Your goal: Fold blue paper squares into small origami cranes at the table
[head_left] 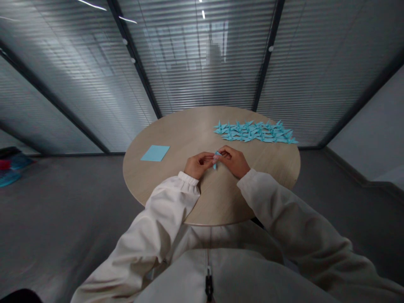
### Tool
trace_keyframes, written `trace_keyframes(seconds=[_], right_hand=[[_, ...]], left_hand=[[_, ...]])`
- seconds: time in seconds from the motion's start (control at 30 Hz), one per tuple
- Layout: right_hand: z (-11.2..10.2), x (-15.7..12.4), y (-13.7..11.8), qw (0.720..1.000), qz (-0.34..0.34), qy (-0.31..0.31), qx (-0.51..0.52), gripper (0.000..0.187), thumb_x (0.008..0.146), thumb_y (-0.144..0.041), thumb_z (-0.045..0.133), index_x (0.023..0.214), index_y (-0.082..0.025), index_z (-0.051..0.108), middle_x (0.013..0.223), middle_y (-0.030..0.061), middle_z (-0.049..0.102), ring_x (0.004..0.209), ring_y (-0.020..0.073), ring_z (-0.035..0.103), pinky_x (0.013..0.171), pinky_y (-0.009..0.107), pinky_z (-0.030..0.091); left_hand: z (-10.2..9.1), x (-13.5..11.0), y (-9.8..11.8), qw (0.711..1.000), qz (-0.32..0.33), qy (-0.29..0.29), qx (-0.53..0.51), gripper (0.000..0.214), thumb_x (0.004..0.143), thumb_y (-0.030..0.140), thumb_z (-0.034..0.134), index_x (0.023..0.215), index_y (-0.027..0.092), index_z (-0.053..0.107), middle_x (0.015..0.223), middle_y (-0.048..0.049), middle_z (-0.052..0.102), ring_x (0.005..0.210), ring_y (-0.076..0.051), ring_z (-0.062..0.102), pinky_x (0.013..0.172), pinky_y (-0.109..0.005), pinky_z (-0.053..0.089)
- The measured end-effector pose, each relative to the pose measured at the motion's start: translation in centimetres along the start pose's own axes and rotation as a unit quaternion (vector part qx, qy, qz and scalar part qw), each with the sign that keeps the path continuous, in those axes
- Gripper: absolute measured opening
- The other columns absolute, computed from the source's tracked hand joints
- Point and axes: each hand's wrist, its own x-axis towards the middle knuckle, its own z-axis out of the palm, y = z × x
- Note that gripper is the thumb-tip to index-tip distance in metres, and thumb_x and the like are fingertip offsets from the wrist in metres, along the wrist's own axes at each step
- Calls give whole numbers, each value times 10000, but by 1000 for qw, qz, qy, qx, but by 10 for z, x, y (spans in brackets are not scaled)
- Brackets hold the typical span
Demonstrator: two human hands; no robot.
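Over the middle of a round wooden table (176, 126), both my hands pinch a small folded piece of light blue paper (216, 160). My left hand (197, 164) grips it from the left with closed fingers. My right hand (232, 161) holds it from the right, fingers curled round it. Most of the paper is hidden between my fingertips. Both arms wear pale long sleeves.
A flat stack of light blue paper squares (155, 153) lies on the table's left side. Several folded blue paper figures (255, 131) are laid out in rows at the far right. Glass walls with blinds stand behind the table; grey floor surrounds it.
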Motion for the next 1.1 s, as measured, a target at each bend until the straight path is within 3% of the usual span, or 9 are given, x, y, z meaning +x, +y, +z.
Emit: trace_keyframes(seconds=[0.23,0.53,0.87,1.1], right_hand=[[-1,-1,-1,1000,-12,-4,-7,203,811,-368,502,795,-178,574,734,14,612,666,122,565,610,225,438],[0,-1,-2,998,-14,-6,-60,128,808,-293,472,806,-186,542,745,11,597,686,129,555,660,241,435],[2,-3,-4,998,6,-22,-55,173,750,-337,550,844,-195,522,738,-9,593,689,132,561,660,240,427],[2,-3,-3,997,2,-36,-62,113,745,-284,532,817,-197,519,724,-12,592,674,127,548,655,238,421]], left_hand=[[-1,1,-1,1000,0,-11,3,402,619,399,701,902,119,645,834,-83,684,743,-176,638,708,-300,519],[-4,1,-7,995,32,1,90,310,735,338,542,949,127,621,762,-45,658,603,-126,607,614,-252,507],[-8,1,-7,976,85,19,201,270,729,383,584,862,152,630,750,-39,654,695,-134,607,605,-213,472],[-6,-1,-3,979,71,17,192,300,710,421,597,837,151,619,721,-34,646,629,-122,586,563,-208,457]])
